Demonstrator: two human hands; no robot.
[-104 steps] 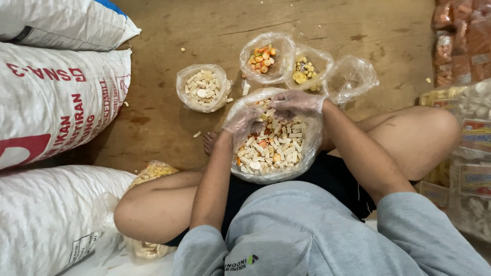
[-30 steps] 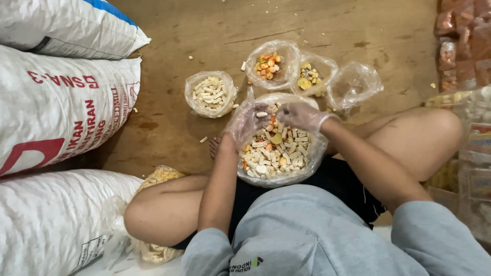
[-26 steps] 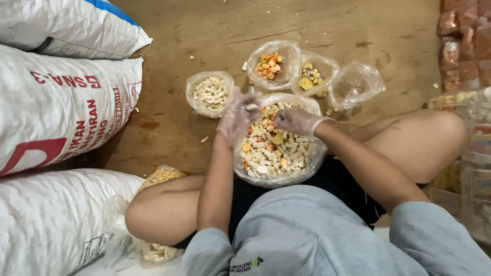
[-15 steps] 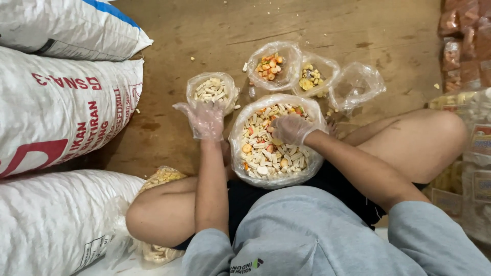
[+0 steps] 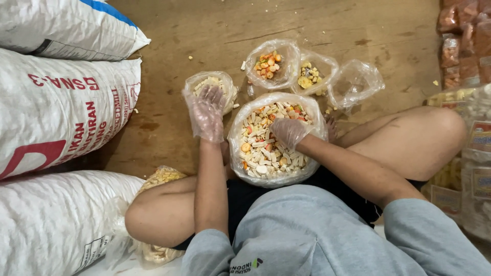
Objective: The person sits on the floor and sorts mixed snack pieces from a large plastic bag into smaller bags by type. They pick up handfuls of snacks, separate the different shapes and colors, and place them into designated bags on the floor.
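The big bag (image 5: 276, 140) of mixed crackers, pale sticks with orange and red pieces, sits open in the person's lap between the crossed legs, and the right hand (image 5: 289, 132), gloved in thin clear plastic, is sunk into it with fingers curled over the pieces; whether it pinches any I cannot tell. The left hand (image 5: 206, 111), gloved the same way, has swung out of that bag, where it was working beside the right a second ago, and now hangs spread, palm down, over the small bag of pale crackers (image 5: 209, 87) just ahead of it on the floor (image 5: 169, 117); nothing shows between its fingers. That shift suggests pale pieces are being carried from the mix into their own bag. Beyond the right hand stand three more small bags: one of orange pieces (image 5: 268, 64), one of yellow pieces (image 5: 312, 76), and one almost empty (image 5: 355, 84). Left of the left hand lie big white sacks (image 5: 56, 112), and a bag of yellowish snacks (image 5: 161, 176) is tucked by the left knee. Packaged snacks (image 5: 465, 46) are stacked far to the right.
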